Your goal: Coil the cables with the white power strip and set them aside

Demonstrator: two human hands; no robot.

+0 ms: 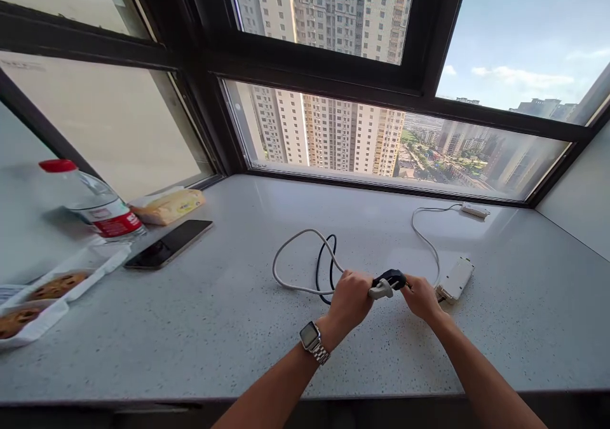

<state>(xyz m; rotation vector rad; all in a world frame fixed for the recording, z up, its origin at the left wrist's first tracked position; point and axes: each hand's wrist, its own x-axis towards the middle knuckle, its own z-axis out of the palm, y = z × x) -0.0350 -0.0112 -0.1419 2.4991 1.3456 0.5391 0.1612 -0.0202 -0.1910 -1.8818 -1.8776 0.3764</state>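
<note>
Two forearms (pixel 274 381), near; left hand (pixel 350 302) and right hand (pixel 420 297), fingers closed around a black connector (pixel 394 278) and grey plug (pixel 380 290) between them, above near-right surface (pixel 190 340); joining or parting seemingly in hand, next calling for steady grips.

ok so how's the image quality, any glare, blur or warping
In the head view, daylight through the window puts pale glare on the countertop; on the head view's left side, the bottle looks smeared and leaning, probably lens distortion; near the head view's middle, the left hand and right hand look reasonably sharp.
</note>
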